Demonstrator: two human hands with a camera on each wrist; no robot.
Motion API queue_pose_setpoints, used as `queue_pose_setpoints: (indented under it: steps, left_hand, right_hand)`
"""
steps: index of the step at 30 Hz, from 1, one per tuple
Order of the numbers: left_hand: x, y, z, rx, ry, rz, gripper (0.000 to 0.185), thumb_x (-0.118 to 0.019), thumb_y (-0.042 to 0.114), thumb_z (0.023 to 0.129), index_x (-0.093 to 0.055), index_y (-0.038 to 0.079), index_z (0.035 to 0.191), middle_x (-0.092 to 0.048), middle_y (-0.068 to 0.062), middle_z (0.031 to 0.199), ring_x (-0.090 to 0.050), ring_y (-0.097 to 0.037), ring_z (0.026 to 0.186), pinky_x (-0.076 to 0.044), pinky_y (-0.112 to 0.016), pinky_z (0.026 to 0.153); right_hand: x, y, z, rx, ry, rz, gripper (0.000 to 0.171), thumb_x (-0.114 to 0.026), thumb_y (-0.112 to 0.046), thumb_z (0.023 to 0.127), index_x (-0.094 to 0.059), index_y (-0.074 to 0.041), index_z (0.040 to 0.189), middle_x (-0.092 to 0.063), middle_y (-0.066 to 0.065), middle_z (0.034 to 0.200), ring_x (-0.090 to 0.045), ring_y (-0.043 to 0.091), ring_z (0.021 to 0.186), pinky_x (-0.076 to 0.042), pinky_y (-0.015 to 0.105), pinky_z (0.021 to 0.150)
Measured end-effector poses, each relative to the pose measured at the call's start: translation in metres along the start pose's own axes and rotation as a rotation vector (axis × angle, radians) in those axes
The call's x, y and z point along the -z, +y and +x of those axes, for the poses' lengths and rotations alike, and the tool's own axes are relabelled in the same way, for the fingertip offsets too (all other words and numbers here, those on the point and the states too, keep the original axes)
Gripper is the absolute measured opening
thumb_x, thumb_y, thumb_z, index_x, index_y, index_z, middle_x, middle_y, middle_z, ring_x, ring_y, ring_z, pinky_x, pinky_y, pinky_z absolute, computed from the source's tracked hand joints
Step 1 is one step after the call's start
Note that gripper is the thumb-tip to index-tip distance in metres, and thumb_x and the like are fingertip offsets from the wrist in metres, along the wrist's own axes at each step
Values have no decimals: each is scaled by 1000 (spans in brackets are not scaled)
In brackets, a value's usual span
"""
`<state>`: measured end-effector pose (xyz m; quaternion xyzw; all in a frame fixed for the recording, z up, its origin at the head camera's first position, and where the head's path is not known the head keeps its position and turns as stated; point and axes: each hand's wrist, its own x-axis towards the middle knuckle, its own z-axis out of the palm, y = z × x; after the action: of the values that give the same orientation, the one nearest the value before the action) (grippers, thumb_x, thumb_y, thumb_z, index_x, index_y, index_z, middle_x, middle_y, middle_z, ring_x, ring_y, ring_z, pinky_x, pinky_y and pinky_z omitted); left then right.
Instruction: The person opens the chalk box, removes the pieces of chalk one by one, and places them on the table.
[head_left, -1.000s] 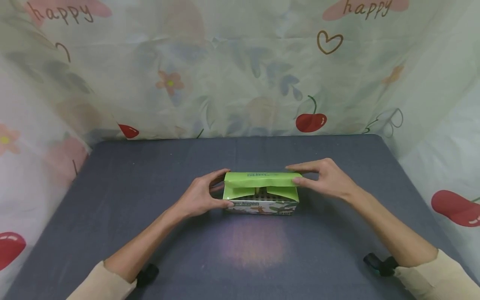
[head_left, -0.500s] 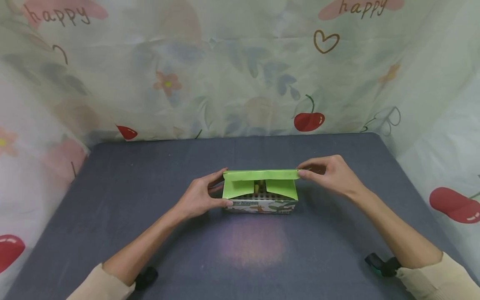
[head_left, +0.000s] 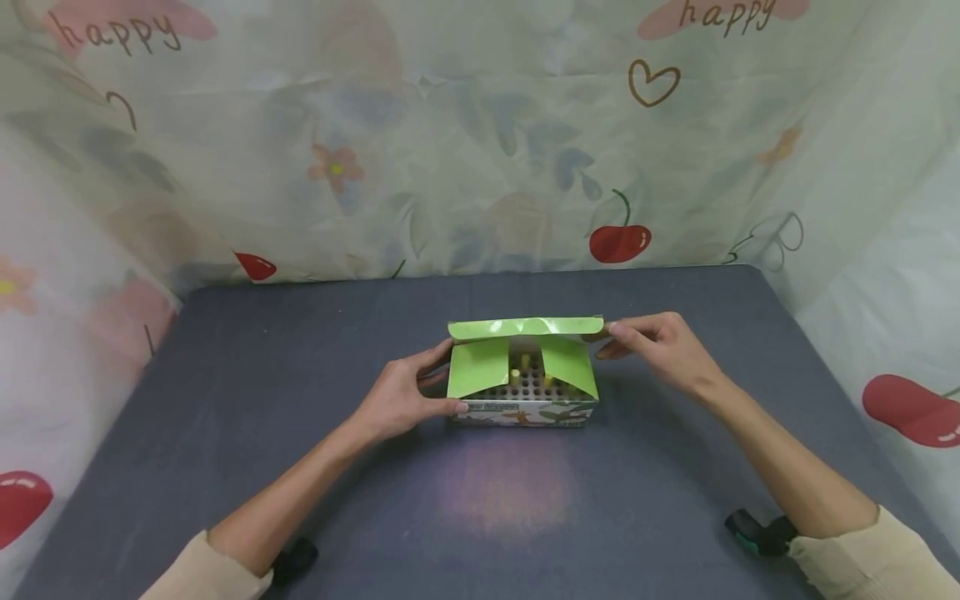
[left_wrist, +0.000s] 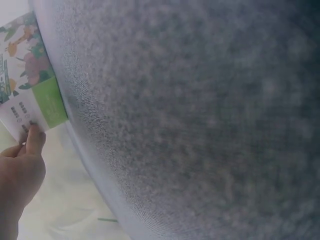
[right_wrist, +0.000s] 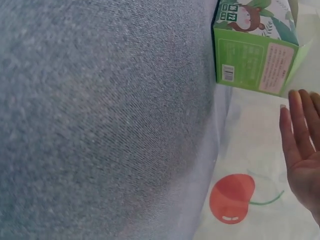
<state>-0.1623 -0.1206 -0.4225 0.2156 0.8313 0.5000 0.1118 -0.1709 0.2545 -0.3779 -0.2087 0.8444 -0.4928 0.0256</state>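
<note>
A small cardboard box [head_left: 523, 414], printed with animals and leaves, sits on the table in the head view. Its green lid [head_left: 525, 328] is raised at the back, and two green side flaps [head_left: 480, 367] slope over the opening. Between the flaps shows a grid of round holes [head_left: 534, 388] with a few slim yellow-tipped sticks [head_left: 526, 361] standing in it. My left hand [head_left: 401, 392] grips the box's left end, thumb at the front corner and fingers toward the back. With thumb and index finger, my right hand [head_left: 652, 346] pinches the lid's right corner; the other fingers are loosely extended.
The dark grey table [head_left: 337, 517] runs to a patterned curtain [head_left: 465, 183] at the back and sides. Black wrist devices [head_left: 761, 533] sit at both sleeves.
The lid has swung up and back with my right hand at its corner, uncovering the holes and yellow-tipped sticks. My left hand stays on the box.
</note>
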Motion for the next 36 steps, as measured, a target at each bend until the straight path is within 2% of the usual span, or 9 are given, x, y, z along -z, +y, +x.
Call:
queue_pose_setpoints:
  steps: [4,8,11,14,18,24,30,34,36]
  left_hand:
    - [0,-1,0,-13,0,2,95,-87,17,78,-32,15,156,-38,-10,156,-54,-30,129,-57,-32,93]
    - [0,-1,0,-25,2,10,95,-87,18,78,-32,14,156,-37,-10,156,-54,-31,129,-57,-35,93]
    - [-1,0,-1,-23,7,18,94,-86,19,79,-32,13,156,-37,-10,156,-54,-31,129,-57,-35,93]
    - [-2,0,-1,-14,11,15,94,-86,18,79,-32,13,156,-37,-8,156,-54,-29,129,-57,-36,93]
    - [-3,0,-1,-32,13,1,96,-86,16,79,-30,10,156,-36,-10,157,-53,-31,130,-57,-38,93]
    - [-3,1,0,-89,21,-18,100,-87,10,77,-27,6,157,-39,-15,155,-50,-33,132,-55,-34,97]
    - [-2,0,1,-92,15,-19,101,-88,11,76,-28,9,157,-41,-14,153,-52,-32,131,-54,-29,97]
    - [0,1,2,-74,-16,14,97,-87,15,78,-31,12,157,-42,-13,150,-52,-32,131,-54,-32,98]
    - [3,3,4,-70,-31,67,97,-86,19,79,-30,14,157,-43,-12,149,-52,-31,131,-53,-36,100]
  right_hand:
    - [-3,1,0,57,13,41,26,-55,-12,103,-74,-8,120,-72,12,116,-73,21,90,-59,29,85]
    - [-5,3,1,126,42,42,28,-58,-6,101,-71,-9,125,-70,9,121,-70,17,104,-58,26,86]
    - [-7,5,1,157,65,-38,32,-61,-7,99,-69,-13,129,-69,5,124,-65,11,114,-53,18,91]
    - [-9,8,0,174,92,-135,35,-65,-10,97,-68,-17,131,-68,0,126,-61,6,117,-50,18,94]
    - [-11,12,0,197,104,-243,39,-69,-14,95,-66,-20,134,-67,-3,127,-58,10,119,-49,29,94]
    - [-15,16,1,235,56,-346,45,-69,-17,95,-62,-15,139,-62,3,135,-54,25,128,-45,53,103]
    - [-18,17,0,213,10,-404,50,-70,-25,94,-58,-16,142,-57,5,142,-50,30,133,-38,59,109]
    - [-18,16,-1,216,-18,-447,55,-71,-29,94,-55,-15,145,-53,6,146,-47,31,135,-35,60,111]
    - [-18,17,-1,231,-32,-476,59,-72,-30,93,-53,-13,146,-50,6,149,-45,32,137,-36,60,111]
